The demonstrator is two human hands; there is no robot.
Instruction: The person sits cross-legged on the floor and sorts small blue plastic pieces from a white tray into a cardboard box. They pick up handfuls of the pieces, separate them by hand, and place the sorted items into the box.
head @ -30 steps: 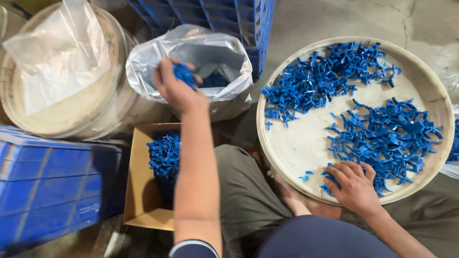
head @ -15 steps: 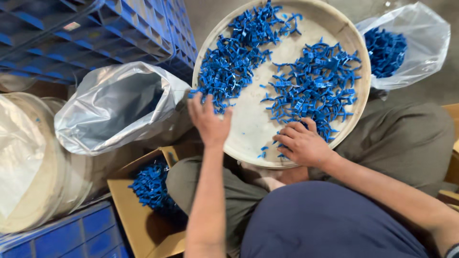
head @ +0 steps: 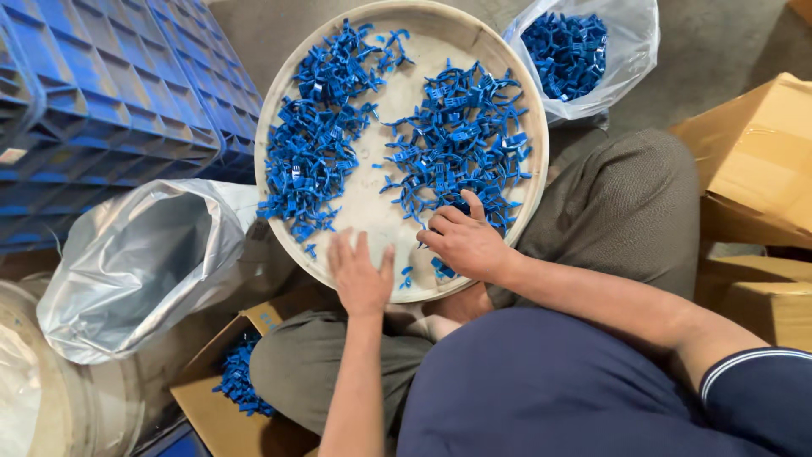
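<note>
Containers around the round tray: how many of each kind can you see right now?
Plastic bags: 2, one by the crates, one holding blue parts
Cardboard boxes: 3
Blue crates: 1 stack
Round tray: 1
Total: 7

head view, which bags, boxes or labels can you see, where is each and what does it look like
Clear plastic bag: top right, holds blue plastic pieces.
Silvery plastic bag: left, open, crumpled.
Open cardboard box: bottom left, blue pieces inside.
Taped brown cartons: right edge.
Small white label: on blue crate, far left.
</note>
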